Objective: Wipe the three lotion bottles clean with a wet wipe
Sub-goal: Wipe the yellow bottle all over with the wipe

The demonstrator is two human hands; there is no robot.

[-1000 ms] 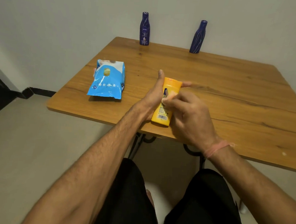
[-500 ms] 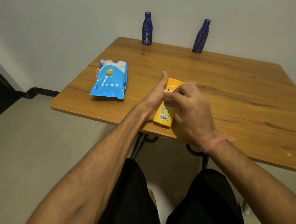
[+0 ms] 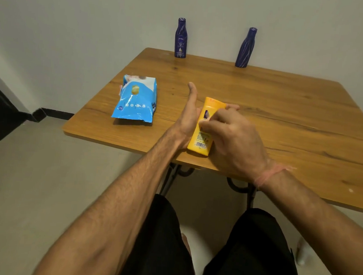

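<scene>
A yellow lotion bottle [image 3: 205,126] rests in my left hand [image 3: 188,118] just above the near edge of the wooden table [image 3: 296,115]. My left palm cradles it from the left and behind, thumb pointing away. My right hand [image 3: 230,138] lies over the bottle's front with fingers bunched on it; a sliver of white wet wipe [image 3: 201,123] shows under the fingertips. Two dark blue lotion bottles stand upright at the table's far edge by the wall, one at the left [image 3: 181,38] and one at the right [image 3: 246,48].
A blue wet-wipe pack [image 3: 136,101] lies flat on the table's left part. A white wall runs right behind the far edge. My black-clad legs are under the table's near edge, beside its black metal frame [image 3: 237,184].
My right hand has slid down the yellow bottle toward me, uncovering its orange cap end. The left hand keeps its hold. The view shifted a little.
</scene>
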